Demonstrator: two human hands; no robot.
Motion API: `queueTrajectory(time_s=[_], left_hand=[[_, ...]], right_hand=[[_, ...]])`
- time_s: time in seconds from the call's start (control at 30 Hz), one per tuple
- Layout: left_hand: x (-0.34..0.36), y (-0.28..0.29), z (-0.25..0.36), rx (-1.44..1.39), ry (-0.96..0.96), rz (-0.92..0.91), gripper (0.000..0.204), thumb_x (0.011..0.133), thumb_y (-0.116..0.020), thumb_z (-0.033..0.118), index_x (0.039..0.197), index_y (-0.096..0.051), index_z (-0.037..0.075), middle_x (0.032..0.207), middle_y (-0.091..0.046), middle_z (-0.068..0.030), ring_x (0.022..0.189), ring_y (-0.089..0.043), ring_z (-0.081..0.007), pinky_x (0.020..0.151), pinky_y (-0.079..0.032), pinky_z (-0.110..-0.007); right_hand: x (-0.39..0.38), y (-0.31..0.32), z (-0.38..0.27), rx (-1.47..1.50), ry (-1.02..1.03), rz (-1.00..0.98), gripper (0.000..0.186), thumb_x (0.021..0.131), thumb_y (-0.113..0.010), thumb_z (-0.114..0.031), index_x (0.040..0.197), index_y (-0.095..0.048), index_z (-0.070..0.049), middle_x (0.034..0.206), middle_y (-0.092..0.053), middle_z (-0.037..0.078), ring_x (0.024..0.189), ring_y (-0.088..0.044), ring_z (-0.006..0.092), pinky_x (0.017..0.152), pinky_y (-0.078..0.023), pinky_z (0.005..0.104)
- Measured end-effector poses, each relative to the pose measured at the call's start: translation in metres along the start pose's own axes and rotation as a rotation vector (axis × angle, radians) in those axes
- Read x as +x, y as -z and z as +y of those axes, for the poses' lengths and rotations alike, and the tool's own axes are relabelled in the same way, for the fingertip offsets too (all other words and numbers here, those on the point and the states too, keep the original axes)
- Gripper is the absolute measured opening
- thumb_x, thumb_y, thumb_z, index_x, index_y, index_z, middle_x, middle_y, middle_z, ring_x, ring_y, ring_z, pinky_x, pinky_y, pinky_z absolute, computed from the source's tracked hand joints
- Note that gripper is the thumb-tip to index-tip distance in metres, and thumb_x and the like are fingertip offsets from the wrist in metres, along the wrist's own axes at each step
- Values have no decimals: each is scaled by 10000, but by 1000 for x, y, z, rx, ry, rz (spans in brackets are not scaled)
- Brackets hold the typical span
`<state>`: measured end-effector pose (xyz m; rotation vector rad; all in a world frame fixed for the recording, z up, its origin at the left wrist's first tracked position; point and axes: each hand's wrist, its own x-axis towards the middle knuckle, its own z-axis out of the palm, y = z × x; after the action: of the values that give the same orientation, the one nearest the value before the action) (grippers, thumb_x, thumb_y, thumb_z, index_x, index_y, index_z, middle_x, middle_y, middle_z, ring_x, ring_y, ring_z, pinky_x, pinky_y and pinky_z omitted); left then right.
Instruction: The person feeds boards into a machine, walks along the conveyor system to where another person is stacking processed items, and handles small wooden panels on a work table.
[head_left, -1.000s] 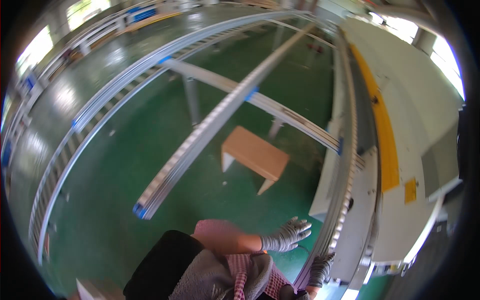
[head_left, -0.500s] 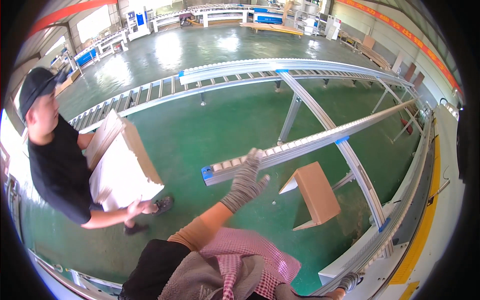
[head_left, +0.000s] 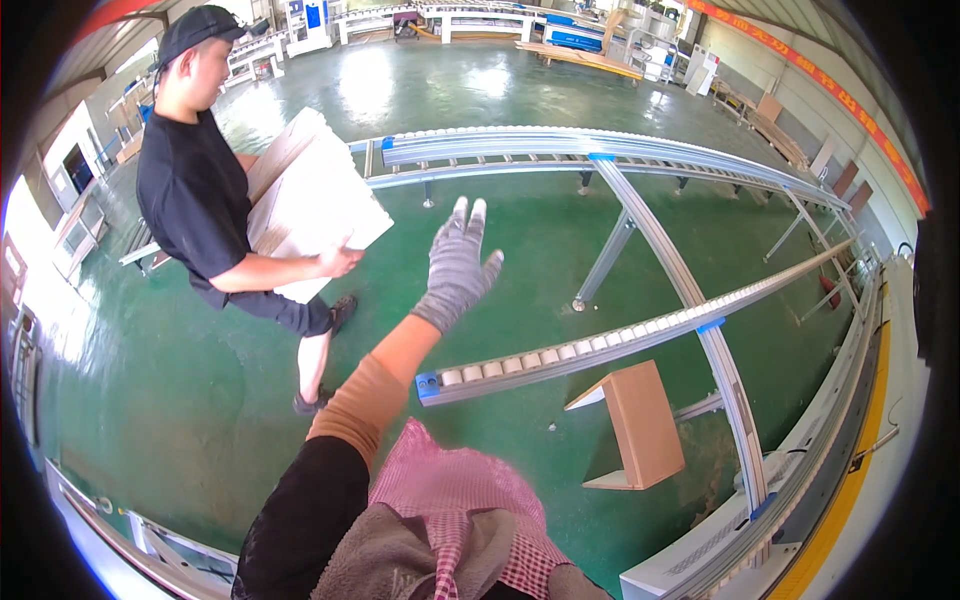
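Stretched out ahead of me, my left hand (head_left: 458, 268) wears a grey striped glove with pale fingertips. Its fingers are spread and hold nothing. It hovers over the floor, apart from the roller rail (head_left: 560, 357), whose blue-capped end lies nearest to it. To the left a co-worker (head_left: 195, 180) in a black cap and T-shirt carries a stack of white and tan boards (head_left: 325, 200) in both hands. My left hand does not touch this stack. Below the rail a bent brown cardboard piece (head_left: 645, 425) stands on the floor. My right hand is out of sight.
A metal crossbeam (head_left: 680, 265) joins the near rail to a far roller conveyor (head_left: 500, 146). On the right runs a long machine edge with a yellow strip (head_left: 850, 455). White and blue machines (head_left: 575, 38) and stacked boards (head_left: 590, 62) line the back.
My left hand has risen away from the rail, further forward. My right hand, on the right-hand rail before, has left the view. The co-worker has moved right with the boards, and my view has shifted.
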<state>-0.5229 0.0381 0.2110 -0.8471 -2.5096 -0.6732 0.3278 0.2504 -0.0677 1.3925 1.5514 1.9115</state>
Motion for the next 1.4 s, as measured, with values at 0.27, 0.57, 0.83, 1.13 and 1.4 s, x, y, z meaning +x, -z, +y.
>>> queueTrajectory(time_s=[0.27,0.57,0.83,1.13,1.4], left_hand=[[82,-14,-5,68,-121,-11,858,853,-657,361,1525,-218,56,1543,-256,-236,1349,-385,-388,1134,-308,-450],[78,-50,22,-6,-343,-178,814,879,-593,410,1513,-244,39,1543,-253,-243,1373,-353,-381,1153,-271,-441],[34,-78,40,-123,-386,-407,803,900,-563,475,1509,-264,47,1533,-269,-247,1384,-341,-390,1156,-273,-441],[-71,-144,93,-231,-269,-955,755,877,-584,541,1435,-393,70,1294,-506,-243,1153,-553,-392,956,-473,-471],[-71,-157,124,58,-266,-965,602,963,-503,275,1509,-279,153,1229,-545,-192,1094,-602,-340,864,-526,-445]], right_hand=[[15,-2,15,630,167,-845,703,961,-350,-307,1388,-227,238,996,-603,380,638,-661,387,398,-490,554],[-15,-76,-30,814,-241,-1246,868,921,-437,-494,1526,-77,13,1467,-316,280,1273,-388,471,844,-418,706],[18,-21,-50,1048,-432,-1180,936,895,-496,-527,1552,-35,-46,1556,-214,255,1371,-325,460,954,-358,733],[102,-4,-131,1189,-352,-1089,970,882,-534,-529,1554,-16,-61,1572,-159,260,1376,-324,453,993,-313,739],[184,28,-219,1452,-356,-873,1002,869,-567,-530,1556,1,-74,1586,-109,264,1382,-323,447,1029,-273,745]])
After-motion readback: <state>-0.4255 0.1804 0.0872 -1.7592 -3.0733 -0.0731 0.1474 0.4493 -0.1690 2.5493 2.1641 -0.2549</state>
